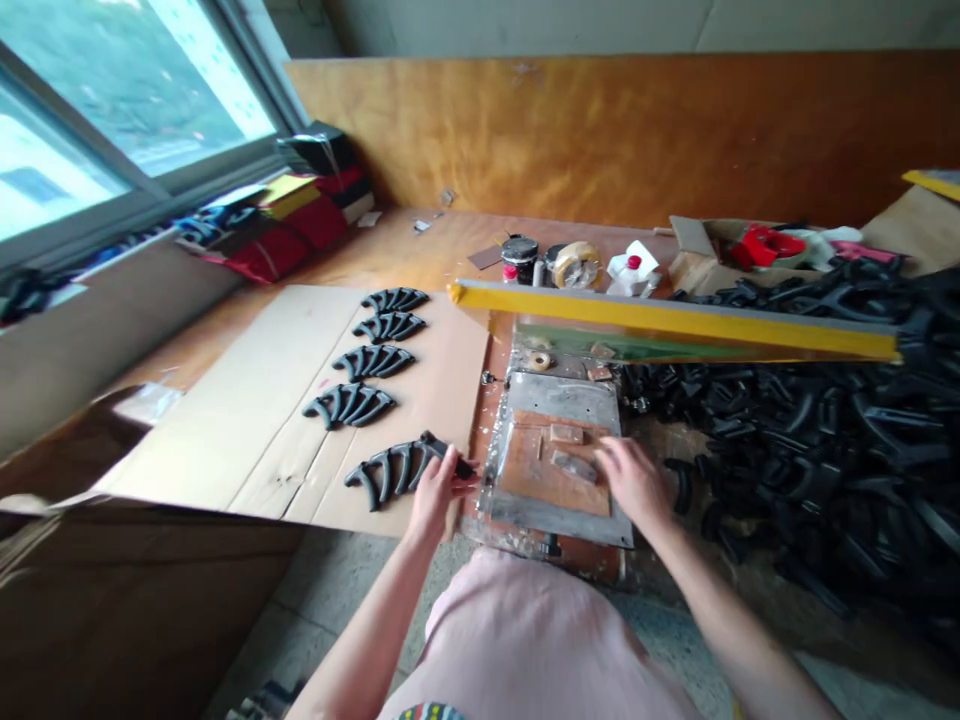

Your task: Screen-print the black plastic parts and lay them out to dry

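My left hand [436, 490] is closed on a black curved plastic part [430, 444] at the right end of the nearest row of similar parts [394, 470]. That row lies on a flat cardboard sheet [247, 400]. My right hand [634, 480] is over the right edge of a brown wooden board [525, 480], its fingers extended and somewhat bent, with nothing visible in them. Close to its fingertips, a greyish block [574, 466] and a small wooden block [566, 434] sit on the board. Beneath the board is a grey metal plate [562, 395].
Several more fanned rows of black parts [351, 404] run up the cardboard. A large heap of black parts [810, 440] fills the right side. A yellow-edged bar [675, 318] crosses above the bench. Behind it stand a tape roll [576, 265] and a dark jar [519, 255].
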### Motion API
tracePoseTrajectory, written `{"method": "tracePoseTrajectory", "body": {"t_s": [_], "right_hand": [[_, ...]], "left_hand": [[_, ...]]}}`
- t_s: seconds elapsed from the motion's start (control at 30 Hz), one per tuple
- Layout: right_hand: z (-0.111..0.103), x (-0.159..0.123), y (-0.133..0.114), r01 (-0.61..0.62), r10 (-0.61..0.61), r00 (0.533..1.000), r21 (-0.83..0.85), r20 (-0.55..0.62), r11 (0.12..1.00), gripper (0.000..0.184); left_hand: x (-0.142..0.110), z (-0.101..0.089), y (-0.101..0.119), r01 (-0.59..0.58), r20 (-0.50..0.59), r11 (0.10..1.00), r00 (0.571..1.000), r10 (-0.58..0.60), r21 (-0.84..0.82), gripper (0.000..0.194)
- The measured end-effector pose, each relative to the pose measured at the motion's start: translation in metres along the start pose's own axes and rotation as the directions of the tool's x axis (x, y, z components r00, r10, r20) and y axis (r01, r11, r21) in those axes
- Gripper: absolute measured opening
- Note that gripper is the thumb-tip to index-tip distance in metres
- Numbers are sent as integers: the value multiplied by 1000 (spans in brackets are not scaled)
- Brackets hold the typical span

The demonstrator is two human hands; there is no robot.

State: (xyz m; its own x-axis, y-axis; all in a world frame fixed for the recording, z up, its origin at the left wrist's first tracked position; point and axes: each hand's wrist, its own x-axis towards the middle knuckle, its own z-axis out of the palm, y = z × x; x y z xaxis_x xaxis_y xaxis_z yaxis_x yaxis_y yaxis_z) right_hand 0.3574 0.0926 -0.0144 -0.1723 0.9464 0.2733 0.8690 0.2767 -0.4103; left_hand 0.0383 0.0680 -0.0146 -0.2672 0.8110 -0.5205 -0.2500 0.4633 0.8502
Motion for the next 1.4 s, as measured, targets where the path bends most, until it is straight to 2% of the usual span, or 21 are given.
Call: {"method": "tracePoseTrajectory", "body": {"t_s": [0.03,0.1,0.17,0.23,0.3,0.33,0.37,0.43,0.5,0.53,0.6,0.67,0.73,0.8,0.87,0.97,1.07,1.17,1.23,1.3,1.4], "right_hand": [[-2,-3,31,-152,153,988,-140,1,979,30],[-2,-14,89,-388,439,897,-380,56,840,41],[3,-28,134,-468,597,787,-482,153,741,48],[9,-40,158,-524,683,698,-497,216,692,53],[13,-44,163,-583,725,650,-463,227,668,53],[13,-42,160,-599,720,657,-426,223,678,53],[13,-38,154,-596,694,687,-378,217,708,52],[12,-24,135,-525,574,797,-254,189,813,49],[11,-8,108,-365,380,915,-122,133,923,46],[12,0,93,-261,267,958,-65,107,963,45],[16,12,62,-33,31,996,23,80,999,40],[24,21,35,153,-157,983,54,95,987,37],[33,27,16,258,-260,958,35,124,966,37],[41,29,5,310,-306,940,-7,150,951,38],[47,31,1,334,-322,932,-47,166,941,39],[53,31,2,358,-343,925,-74,164,931,41],[58,31,6,377,-367,922,-66,122,924,38],[62,30,9,393,-389,917,-40,83,918,37],[64,28,11,406,-404,914,-32,47,913,36],[66,27,12,416,-416,909,-27,12,909,35],[69,26,15,426,-426,905,-22,-7,904,35]], "left_hand": [[9,-29,-1,-27,-126,997,991,36,73,49],[20,-89,-11,30,-350,965,934,65,260,50],[24,-137,-25,201,-492,890,870,31,410,55],[25,-167,-39,346,-557,807,830,-26,479,60],[30,-180,-47,412,-569,750,821,-58,518,61],[35,-182,-48,429,-565,719,823,-61,547,61],[40,-183,-47,439,-558,687,828,-59,579,61],[50,-184,-41,445,-542,623,839,-40,643,61],[57,-185,-33,435,-523,567,852,-9,699,57],[58,-186,-30,429,-517,542,856,13,723,55],[56,-185,-28,429,-525,496,849,66,755,54],[48,-178,-31,447,-560,458,816,142,768,60],[39,-164,-40,401,-548,424,776,313,812,64],[32,-143,-53,272,-437,366,740,511,890,61],[29,-122,-65,157,-312,292,719,621,943,59],[34,-100,-75,165,-296,261,727,620,951,65],[42,-93,-77,188,-311,260,736,601,947,67],[48,-99,-78,140,-269,253,751,603,957,57],[52,-111,-78,93,-229,246,756,613,965,51],[56,-131,-77,27,-160,215,758,632,976,49],[65,-179,-67,-89,-15,130,767,641,988,50]]}}
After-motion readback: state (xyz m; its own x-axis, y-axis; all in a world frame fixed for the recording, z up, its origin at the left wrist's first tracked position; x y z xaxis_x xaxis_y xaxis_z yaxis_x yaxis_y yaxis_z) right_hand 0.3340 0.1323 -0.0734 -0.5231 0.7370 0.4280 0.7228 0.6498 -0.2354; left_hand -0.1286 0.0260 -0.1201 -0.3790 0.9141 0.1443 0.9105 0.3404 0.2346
